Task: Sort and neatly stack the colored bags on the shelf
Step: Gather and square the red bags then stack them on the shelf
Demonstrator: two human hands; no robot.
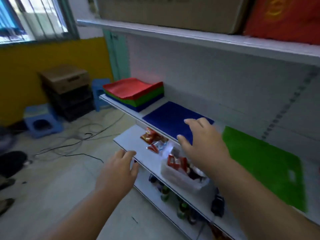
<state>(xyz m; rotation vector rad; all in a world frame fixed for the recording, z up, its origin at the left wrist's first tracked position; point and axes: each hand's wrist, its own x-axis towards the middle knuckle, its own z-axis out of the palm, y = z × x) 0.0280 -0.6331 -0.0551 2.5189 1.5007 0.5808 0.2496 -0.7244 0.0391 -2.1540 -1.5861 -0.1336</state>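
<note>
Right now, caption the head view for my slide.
Open right hand reaches over flat blue bag; flat green bag lies beside; red-topped stack waits.

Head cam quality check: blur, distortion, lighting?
Head view: motion blur throughout, worst on the green bag and the snack tub; both hands, left and right, are soft-edged. Wide-angle bend shows in the shelf edge. The window is overexposed; the blue bag and bag stack stay evenly lit.

The blue bag (170, 116) and green bag (259, 163) look like matt, faintly textured cloth. The shelf (121, 105) is smooth, white painted metal. The tub (178, 179) looks like translucent plastic, the box (65, 78) brown cardboard.
</note>
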